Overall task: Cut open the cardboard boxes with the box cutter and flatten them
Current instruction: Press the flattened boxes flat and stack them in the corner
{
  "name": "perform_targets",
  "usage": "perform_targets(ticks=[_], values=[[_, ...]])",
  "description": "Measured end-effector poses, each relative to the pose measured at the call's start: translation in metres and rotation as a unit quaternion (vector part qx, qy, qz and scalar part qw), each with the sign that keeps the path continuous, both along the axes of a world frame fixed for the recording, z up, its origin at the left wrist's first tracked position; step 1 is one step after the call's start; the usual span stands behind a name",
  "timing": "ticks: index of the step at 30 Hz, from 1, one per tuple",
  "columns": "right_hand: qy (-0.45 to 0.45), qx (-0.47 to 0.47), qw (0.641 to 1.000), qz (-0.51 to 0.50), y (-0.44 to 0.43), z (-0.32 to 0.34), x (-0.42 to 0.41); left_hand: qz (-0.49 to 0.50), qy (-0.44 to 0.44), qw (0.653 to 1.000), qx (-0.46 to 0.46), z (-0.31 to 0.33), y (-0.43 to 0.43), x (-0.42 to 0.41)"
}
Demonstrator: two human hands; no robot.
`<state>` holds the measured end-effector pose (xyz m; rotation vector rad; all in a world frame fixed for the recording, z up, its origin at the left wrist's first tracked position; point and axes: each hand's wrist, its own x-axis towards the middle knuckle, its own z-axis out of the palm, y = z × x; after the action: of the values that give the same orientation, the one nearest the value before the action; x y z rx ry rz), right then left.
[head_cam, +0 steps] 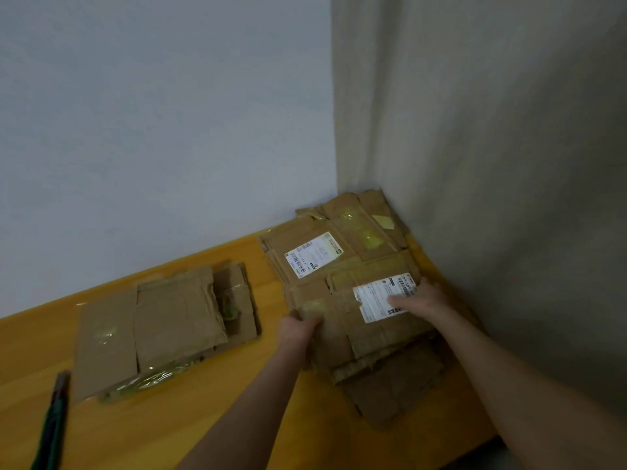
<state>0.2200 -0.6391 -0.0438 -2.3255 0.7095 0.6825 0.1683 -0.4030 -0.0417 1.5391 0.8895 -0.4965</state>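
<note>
- Both forearms reach from the near edge towards the far right corner of the bench [176,432], where the wall meets a curtain [492,164].
- Left hand [298,329] grips the near-left edge of the flattened box [339,300] — thumb on top, fingers curled under the cardboard.
- Right hand [420,298] lies on the white label [373,301] of that same box, fingers stretched out and pressing down, holding nothing.
- That box sits on top of a pile [359,225] of other flattened cardboard pushed into the corner; another labelled sheet shows just beyond it.
- Box cutter [56,422] lies alone at the near left of the bench, well apart from both hands; its blade end is too blurred to read.
- One more opened box [152,327] lies spread out left of the pile, tape shining on it, its flaps not quite flat.
- Step in hand, as I judge it: settling the flattened box squarely on the pile. To do it well, hold the right palm down so the creases stay pressed, and let the left hand slide the edge in line with the sheets below — lifting it would let the flaps spring up.
- The opened box on the left looks like the next job and may need pressing flat first.
</note>
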Motion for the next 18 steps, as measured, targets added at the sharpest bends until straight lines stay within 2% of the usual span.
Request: perform_targets(ticks=[2, 5, 10, 14, 18], values=[[0.004, 0.021, 1.0, -0.002, -0.003, -0.001, 0.006, 0.043, 0.013, 0.998, -0.042, -0.001, 0.0, -0.001], [0.007, 0.066, 0.998, -0.007, -0.01, -0.012, 0.013, 0.06, 0.019, 0.997, -0.046, -0.002, -0.006, -0.002], [-0.021, 0.012, 0.999, 0.022, -0.007, -0.015, 0.01, 0.104, 0.013, 0.994, -0.038, 0.001, -0.008, -0.009], [-0.049, 0.041, 0.998, 0.024, 0.011, -0.008, 0.008, 0.142, -0.057, 0.988, -0.005, 0.013, 0.005, -0.015], [-0.112, 0.142, 0.983, -0.014, 0.021, 0.011, 0.009, 0.156, -0.129, 0.978, 0.053, 0.033, 0.019, -0.018]])
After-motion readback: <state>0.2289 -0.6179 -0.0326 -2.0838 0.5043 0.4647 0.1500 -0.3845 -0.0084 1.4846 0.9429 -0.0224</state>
